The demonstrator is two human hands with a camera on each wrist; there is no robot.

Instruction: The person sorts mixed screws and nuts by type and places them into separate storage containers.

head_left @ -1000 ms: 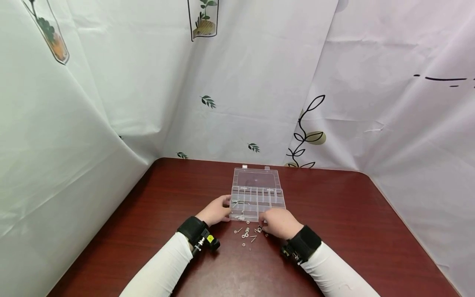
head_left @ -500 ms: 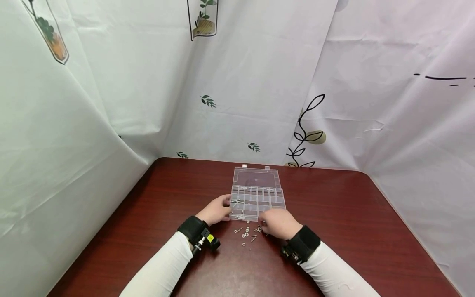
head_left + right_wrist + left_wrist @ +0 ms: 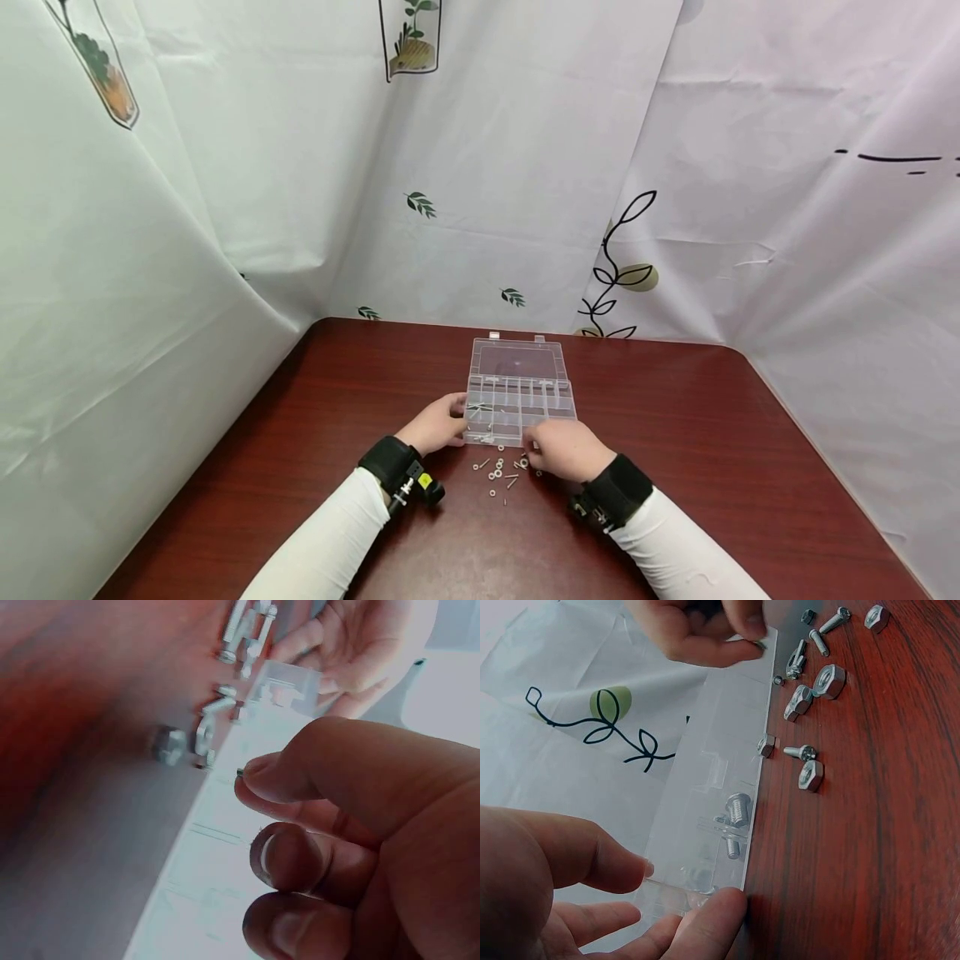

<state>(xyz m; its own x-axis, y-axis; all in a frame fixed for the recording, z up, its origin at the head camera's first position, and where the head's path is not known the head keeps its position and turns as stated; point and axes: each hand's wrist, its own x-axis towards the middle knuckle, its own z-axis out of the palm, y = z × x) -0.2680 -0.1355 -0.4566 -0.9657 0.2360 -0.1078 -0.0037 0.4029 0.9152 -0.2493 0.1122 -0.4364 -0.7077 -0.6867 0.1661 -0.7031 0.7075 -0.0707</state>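
A clear plastic compartment box point(image 3: 532, 427) lies with its lid point(image 3: 517, 360) folded back. My left hand point(image 3: 435, 427) holds the box's left side, its thumb and fingers curled about the corner in the left wrist view. Over the front right of the box, my right hand point(image 3: 566, 450) pinches a tiny metal piece point(image 3: 241, 772) between thumb and index finger; its kind is too small to tell. Loose hex nuts point(image 3: 829, 681) and screws point(image 3: 835, 620) are scattered in front of the box. Through the clear wall, bolts point(image 3: 738, 810) show inside a left compartment.
The dark red wooden table point(image 3: 675, 417) carries everything. White printed cloth point(image 3: 480, 167) hangs behind it and at both sides. Several thin screws point(image 3: 478, 408) lie in the box's left compartments. Black camera straps point(image 3: 390, 462) circle both wrists.
The right hand has shifted only slightly by the box's front edge. Left hand and box have stayed in place, and the scattered nuts and screws look the same.
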